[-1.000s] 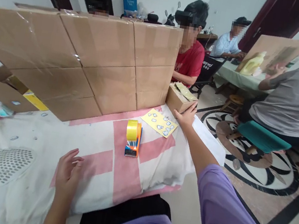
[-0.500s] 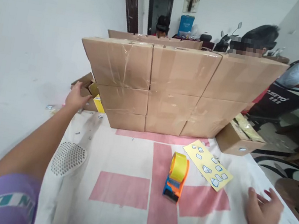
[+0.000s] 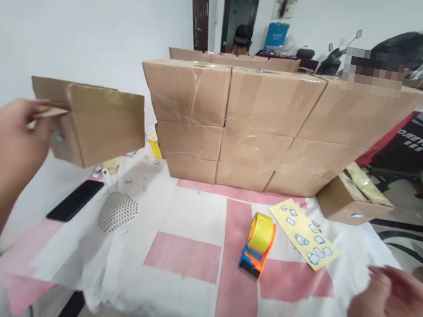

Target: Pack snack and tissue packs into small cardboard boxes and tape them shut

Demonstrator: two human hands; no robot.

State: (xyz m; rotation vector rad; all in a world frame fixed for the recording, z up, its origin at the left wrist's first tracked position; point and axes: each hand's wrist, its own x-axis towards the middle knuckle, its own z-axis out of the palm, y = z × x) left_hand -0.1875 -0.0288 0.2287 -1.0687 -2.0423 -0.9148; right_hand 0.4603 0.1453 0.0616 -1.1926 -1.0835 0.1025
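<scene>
My left hand (image 3: 12, 138) grips a flap of an open cardboard box (image 3: 99, 123) and holds it in the air at the left, above the table. Blurred by motion, my right hand (image 3: 392, 310) hovers over the right side of the white and pink cloth (image 3: 187, 254) with its fingers loosely apart and nothing in them. An orange tape dispenser (image 3: 257, 244) with a yellow roll stands on the cloth between my hands. A yellow sheet with small stickers (image 3: 304, 232) lies just right of it.
A wall of stacked sealed cartons (image 3: 257, 128) runs along the back of the table. An open carton (image 3: 354, 201) sits at its right end. A black phone (image 3: 75, 199) and a perforated white disc (image 3: 117, 212) lie at the left. Other people sit behind the cartons.
My left hand has lifted the open box from beside the stacked cartons and brought it left and up. My right hand has risen slightly off the cloth.
</scene>
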